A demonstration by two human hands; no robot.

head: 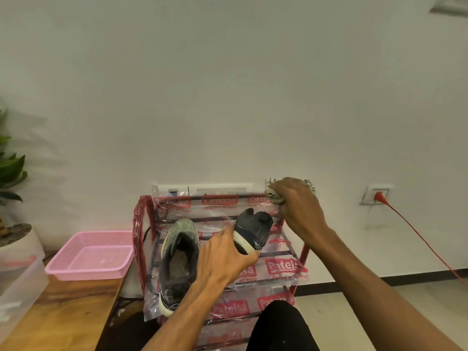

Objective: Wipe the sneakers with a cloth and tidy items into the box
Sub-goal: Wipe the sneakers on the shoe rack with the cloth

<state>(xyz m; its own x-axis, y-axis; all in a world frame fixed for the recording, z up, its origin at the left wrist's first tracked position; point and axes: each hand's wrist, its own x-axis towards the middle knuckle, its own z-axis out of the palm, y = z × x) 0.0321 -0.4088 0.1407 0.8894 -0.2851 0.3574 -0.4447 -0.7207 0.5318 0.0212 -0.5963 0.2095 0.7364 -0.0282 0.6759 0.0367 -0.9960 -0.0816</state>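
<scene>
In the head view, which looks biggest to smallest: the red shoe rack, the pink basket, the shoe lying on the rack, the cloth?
1. red shoe rack.
2. pink basket and shoe lying on the rack: too alike to rank.
3. cloth, partly hidden in the right hand.

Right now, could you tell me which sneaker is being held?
The dark, white-soled sneaker in the left hand; the grey-green sneaker lies untouched on the rack.
</scene>
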